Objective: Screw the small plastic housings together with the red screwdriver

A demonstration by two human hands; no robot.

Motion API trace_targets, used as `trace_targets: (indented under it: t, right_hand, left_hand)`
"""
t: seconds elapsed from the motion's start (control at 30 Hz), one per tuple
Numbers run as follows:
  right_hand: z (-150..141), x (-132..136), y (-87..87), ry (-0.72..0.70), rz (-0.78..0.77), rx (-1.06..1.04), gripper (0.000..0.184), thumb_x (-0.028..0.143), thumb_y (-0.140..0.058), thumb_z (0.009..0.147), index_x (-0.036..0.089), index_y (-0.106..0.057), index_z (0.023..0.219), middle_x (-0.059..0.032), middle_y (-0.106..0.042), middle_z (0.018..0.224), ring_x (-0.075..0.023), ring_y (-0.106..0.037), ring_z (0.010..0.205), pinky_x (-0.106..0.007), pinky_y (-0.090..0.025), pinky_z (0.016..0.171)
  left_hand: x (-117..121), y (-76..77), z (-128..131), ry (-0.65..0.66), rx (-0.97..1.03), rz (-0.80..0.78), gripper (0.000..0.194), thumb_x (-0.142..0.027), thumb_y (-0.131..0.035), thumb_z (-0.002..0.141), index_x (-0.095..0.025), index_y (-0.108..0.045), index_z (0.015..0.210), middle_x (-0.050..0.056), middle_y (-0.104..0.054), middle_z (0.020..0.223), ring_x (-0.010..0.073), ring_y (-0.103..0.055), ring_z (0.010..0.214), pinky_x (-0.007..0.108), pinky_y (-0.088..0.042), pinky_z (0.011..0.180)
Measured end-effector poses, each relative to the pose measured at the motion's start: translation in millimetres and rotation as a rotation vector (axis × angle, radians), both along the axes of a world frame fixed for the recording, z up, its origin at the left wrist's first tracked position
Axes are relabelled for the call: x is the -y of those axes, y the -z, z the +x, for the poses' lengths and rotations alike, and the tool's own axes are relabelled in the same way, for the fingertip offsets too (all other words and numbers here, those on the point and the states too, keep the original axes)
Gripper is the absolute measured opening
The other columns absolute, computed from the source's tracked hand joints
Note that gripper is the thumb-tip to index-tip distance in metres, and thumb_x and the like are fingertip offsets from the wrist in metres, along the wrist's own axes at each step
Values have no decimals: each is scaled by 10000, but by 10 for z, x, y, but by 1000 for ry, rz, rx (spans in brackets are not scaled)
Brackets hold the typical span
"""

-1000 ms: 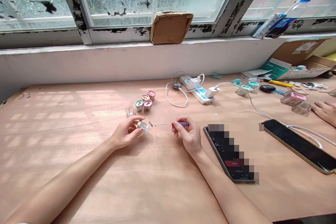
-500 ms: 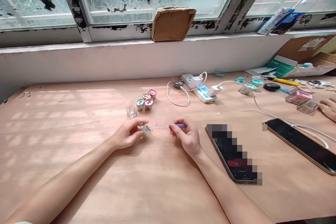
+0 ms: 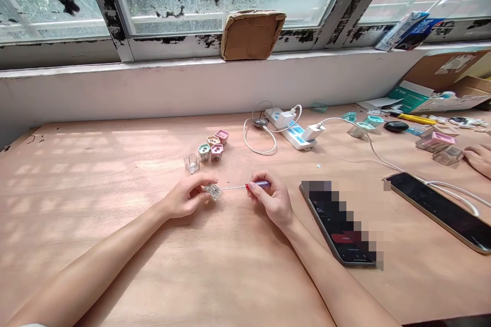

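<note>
Clear plastic cube [image 3: 212, 191] is held in the left grip [image 3: 186, 196], just above the desk [image 3: 115, 271] and in front of the person. Left grip is closed, with fingers and thumb pressed around the cube. Glare on the cube prevents a clear view of its contents.

Small screwdriver [image 3: 263, 184] with a purple handle is pinched in the right grip [image 3: 274, 202] between thumb and forefinger. Its thin steel shaft [image 3: 233, 187] runs nearly level toward the cube, and its tip reaches the cube's right side. Whether the tip has entered the cube cannot be told from this view.

Judgement: the step in hand appears to be bringing the screwdriver tip to work on the cube. The next move calls for keeping shaft and cube steadily aligned.

Beyond the hands, 1 empty-looking clear cube [image 3: 191, 164] stands on the desk near 4 small hexagonal containers [image 3: 210, 145] in pink, teal and tan. Farther on lie a white power strip [image 3: 289, 130] with 2 chargers plugged in, and 2 phones: 1 partly pixelated [image 3: 337, 225], 1 dark-screened [image 3: 441, 212]. At the right edge, another person's hand [image 3: 478, 159] rests beside a clear box [image 3: 448, 156]. A yellow-handled screwdriver [image 3: 416, 119] lies beyond it.
</note>
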State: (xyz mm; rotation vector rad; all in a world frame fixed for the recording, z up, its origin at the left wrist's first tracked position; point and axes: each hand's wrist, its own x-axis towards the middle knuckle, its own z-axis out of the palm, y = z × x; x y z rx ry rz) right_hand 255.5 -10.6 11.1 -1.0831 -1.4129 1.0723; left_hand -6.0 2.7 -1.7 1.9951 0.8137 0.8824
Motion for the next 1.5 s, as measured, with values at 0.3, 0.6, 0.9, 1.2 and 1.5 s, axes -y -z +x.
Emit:
trace_targets:
  t: [0.3, 0.6, 0.9, 1.2, 1.5]
  right_hand:
    - [25, -3, -35, -26, -18, -15, 303, 472, -700, 819, 218, -537, 791, 29, -554, 581, -110, -481, 469, -257, -425, 468]
    - [26, 1, -46, -36, -15, 11, 316, 475, -693, 817, 218, -524, 748, 37, -520, 538, -103, -444, 447, -248, -386, 442]
    - [38, -6, -22, -44, -27, -10, 298, 450, -694, 817, 215, -528, 738, 40, -501, 545, -98, -420, 449, -239, -328, 431]
    - [56, -25, -1, -12, -25, -53, 269, 415, -690, 826, 213, -530, 751, 48, -514, 524, -94, -419, 425, -243, -331, 435]
    - [121, -88, 41, 69, 25, -109, 237, 369, -691, 833, 211, -527, 767, 58, -528, 499, -90, -427, 398, -233, -314, 427]
  left_hand:
    - [12, -79, 16, 50, -28, 153, 213, -205, -560, 954, -180, -626, 1155, 131, -653, 1139, 221, -641, 1021, 312, -556, 819]
    - [40, -128, 37, 70, -63, 218, 147, -224, -589, 923, -171, -651, 1046, 109, -633, 1018, 176, -615, 840, 291, -550, 761]
    - [42, -115, 45, 83, -74, 240, 147, -169, -606, 898, -173, -662, 1034, 101, -620, 1018, 178, -615, 867, 278, -534, 766]
    - [50, -93, 42, 58, -85, 245, 124, -188, -596, 918, -174, -658, 1025, 102, -622, 1012, 179, -625, 861, 276, -536, 759]
    - [42, -66, 46, 25, -47, 278, 122, -179, -610, 921, -169, -643, 1038, 96, -610, 1020, 164, -616, 852, 259, -528, 731]
